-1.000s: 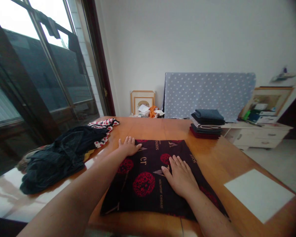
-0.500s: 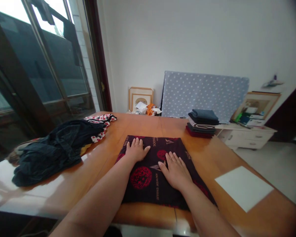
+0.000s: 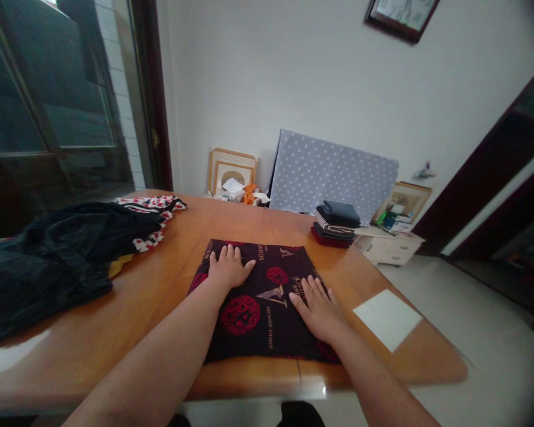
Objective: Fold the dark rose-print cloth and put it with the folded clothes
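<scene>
The fingers (image 3: 230, 254) of the left hand (image 3: 229, 273) are resting apart on the dark printed cloth (image 3: 267, 341), toward its far left; those of the right hand (image 3: 319, 309) are lying slightly apart on its right side. The cloth is lying on the near part of the table (image 3: 153, 290), between a clothes heap (image 3: 71, 249) at left and a white sheet (image 3: 388, 320) at right.

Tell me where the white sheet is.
In the head view, the white sheet lies on the table, right of the dark printed cloth and the right hand.
</scene>
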The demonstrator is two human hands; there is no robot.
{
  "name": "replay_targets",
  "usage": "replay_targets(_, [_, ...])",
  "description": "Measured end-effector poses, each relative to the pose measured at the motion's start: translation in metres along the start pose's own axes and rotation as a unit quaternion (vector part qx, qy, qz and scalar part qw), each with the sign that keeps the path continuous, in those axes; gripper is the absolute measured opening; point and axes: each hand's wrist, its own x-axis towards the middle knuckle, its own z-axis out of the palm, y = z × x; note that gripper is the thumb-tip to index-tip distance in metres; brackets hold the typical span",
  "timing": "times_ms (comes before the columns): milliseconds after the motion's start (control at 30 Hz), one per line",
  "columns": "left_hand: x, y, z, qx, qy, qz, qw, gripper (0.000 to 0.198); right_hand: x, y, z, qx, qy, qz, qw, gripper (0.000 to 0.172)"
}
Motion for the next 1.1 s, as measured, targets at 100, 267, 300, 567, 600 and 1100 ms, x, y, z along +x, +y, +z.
replay_targets(100, [0.001,-0.001,0.002,-0.013,0.002,-0.005,1.000,0.095,-0.006,0.024,0.004,-0.014,0.008,0.038,0.999,0.090])
replay_targets(267, [0.000,0.000,-0.001,-0.048,-0.010,0.002,0.999,0.092,0.014,0.031,-0.005,0.001,-0.010,0.059,0.998,0.093])
replay_targets(300, [0.000,0.001,-0.002,-0.051,-0.012,0.003,0.999,0.091,0.022,0.024,-0.009,0.012,-0.001,0.059,0.998,0.093])
replay_targets(567, [-0.003,0.002,-0.004,-0.048,-0.018,0.002,0.999,0.083,0.093,-0.095,-0.025,0.090,0.057,-0.128,0.986,0.081])
replay_targets(600, [-0.003,0.001,-0.004,-0.043,-0.019,0.002,0.999,0.079,0.099,-0.108,-0.022,0.082,0.051,-0.147,0.984,0.078])
replay_targets(1100, [0.003,0.000,0.003,-0.021,0.006,-0.001,1.000,0.087,0.125,-0.037,-0.003,-0.006,-0.007,-0.041,0.999,0.087])
